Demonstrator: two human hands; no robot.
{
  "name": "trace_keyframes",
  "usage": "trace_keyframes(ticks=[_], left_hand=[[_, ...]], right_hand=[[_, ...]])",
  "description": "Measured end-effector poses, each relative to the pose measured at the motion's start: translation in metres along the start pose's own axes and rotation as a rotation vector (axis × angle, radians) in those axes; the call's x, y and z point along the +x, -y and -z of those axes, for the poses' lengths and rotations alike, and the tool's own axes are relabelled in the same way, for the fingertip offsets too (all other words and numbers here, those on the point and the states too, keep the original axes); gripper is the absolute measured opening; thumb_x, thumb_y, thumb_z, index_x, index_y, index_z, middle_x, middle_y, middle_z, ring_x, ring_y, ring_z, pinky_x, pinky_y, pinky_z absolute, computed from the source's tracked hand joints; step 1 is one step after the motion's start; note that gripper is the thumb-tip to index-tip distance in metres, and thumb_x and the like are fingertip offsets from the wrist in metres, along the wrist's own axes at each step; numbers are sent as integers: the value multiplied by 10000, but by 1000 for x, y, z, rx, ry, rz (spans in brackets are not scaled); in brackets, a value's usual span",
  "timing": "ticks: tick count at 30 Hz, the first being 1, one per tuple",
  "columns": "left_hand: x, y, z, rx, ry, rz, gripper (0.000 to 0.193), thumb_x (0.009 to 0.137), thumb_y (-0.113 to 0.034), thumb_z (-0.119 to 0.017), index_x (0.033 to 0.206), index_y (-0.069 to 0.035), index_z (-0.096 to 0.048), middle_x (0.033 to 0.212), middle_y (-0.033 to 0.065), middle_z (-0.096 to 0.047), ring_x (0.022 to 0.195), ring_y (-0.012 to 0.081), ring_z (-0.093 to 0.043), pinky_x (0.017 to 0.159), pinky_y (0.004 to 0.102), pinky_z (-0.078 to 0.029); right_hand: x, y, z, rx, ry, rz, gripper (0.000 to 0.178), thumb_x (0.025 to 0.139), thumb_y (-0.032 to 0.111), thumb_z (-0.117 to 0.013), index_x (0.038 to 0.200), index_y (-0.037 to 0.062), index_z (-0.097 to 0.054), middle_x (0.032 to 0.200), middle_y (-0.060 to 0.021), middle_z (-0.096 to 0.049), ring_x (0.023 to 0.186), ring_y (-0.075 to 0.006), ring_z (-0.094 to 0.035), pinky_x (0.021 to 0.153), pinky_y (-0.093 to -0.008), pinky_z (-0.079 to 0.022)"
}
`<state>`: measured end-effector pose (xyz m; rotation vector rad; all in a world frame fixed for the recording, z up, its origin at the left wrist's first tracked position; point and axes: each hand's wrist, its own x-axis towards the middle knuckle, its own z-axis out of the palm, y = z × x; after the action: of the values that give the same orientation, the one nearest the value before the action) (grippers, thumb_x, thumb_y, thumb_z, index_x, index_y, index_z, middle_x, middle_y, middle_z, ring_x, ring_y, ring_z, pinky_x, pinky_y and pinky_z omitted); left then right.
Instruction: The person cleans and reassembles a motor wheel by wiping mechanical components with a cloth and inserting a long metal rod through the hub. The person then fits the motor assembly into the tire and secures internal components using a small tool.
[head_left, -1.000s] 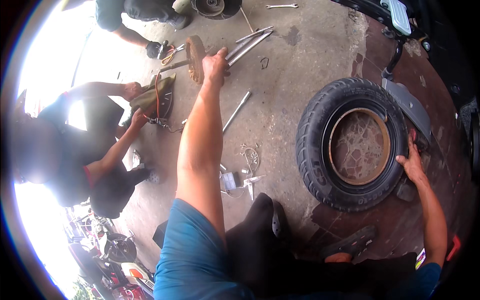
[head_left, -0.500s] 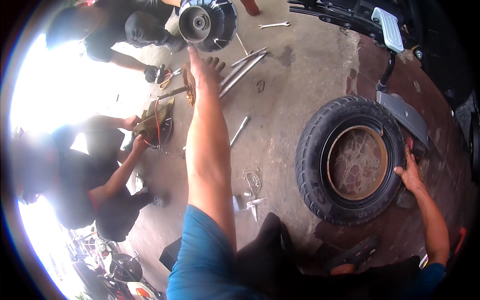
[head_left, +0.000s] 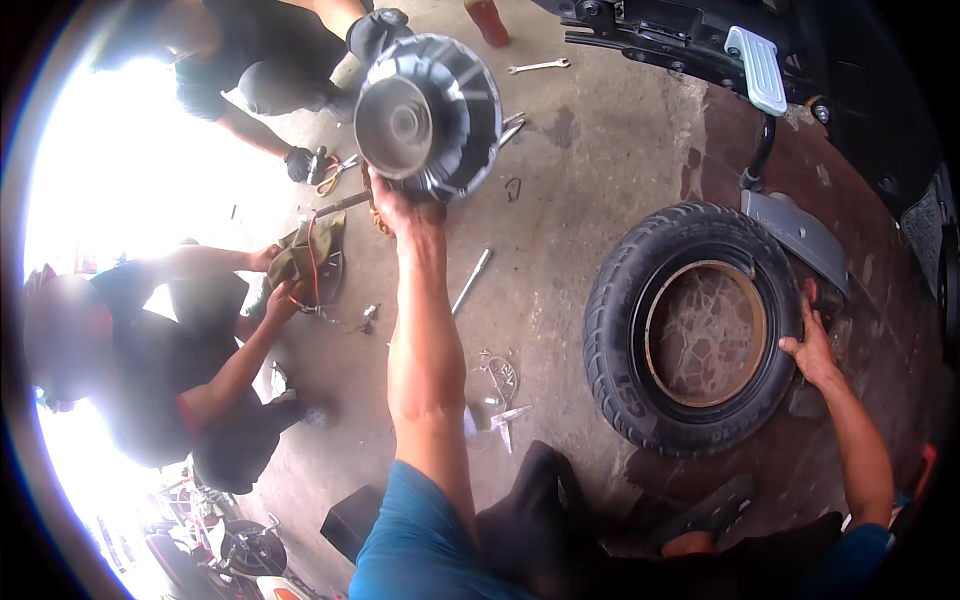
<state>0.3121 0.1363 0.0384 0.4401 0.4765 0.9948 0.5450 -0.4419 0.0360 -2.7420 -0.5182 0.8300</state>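
My left hand (head_left: 403, 208), stretched far forward, grips the lower edge of a dark and silver wheel hub (head_left: 465, 120) with a round drum face; most of its fingers are hidden beneath. A co-worker's gloved hand (head_left: 378, 35) is at the hub's far side. To the right is a black tyre (head_left: 615, 330) with a rusty-edged rim ring (head_left: 652, 345) inside its opening. At the tyre's right edge, my right hand (head_left: 815, 352) has its thumb against the sidewall and its fingers along the outer side.
A wrench (head_left: 540, 66), a metal bar (head_left: 472, 281) and small parts (head_left: 500, 375) lie on the floor. At left a person holds an olive cloth (head_left: 300, 255); another's gloved hand is by orange-handled pliers (head_left: 335, 175). A grey cover (head_left: 795, 230) and vehicle footrest (head_left: 757, 70) are at right.
The wheel hub has come nearer and lower, and my left hand, spread below it before, now grips it. A co-worker's glove shows behind it. My right hand stays at the tyre.
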Motion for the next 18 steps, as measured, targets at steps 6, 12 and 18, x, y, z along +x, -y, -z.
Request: trace_keyframes(ticks=[6,12,18], left_hand=[[-111,5,34,379,-4,-51,429,999,-345,-399,1271,-40,-529,1262,122,-579,1147,283,-565,1011,430,-447],[-176,-3,25,347,68,136,468,964,-369,-480,1197,29,-560,1126,139,-635,1014,251,-621,894,390,-501],[-206,-10,4,879,55,131,489,837,-381,-672,1001,77,-625,846,111,-650,708,159,-611,629,288,-502]], right_hand=[[-3,3,-2,-112,-168,87,883,773,109,-734,1503,86,-239,1515,-237,-282,1418,-368,-250,1159,-403,-242],[-38,114,-27,718,-109,461,574,890,375,-655,1312,9,-524,1202,-138,-596,1077,-242,-589,942,-338,-455],[-71,217,-42,1399,345,656,631,907,519,-597,1237,-17,-571,1067,-40,-597,1003,-100,-513,906,-225,-384]])
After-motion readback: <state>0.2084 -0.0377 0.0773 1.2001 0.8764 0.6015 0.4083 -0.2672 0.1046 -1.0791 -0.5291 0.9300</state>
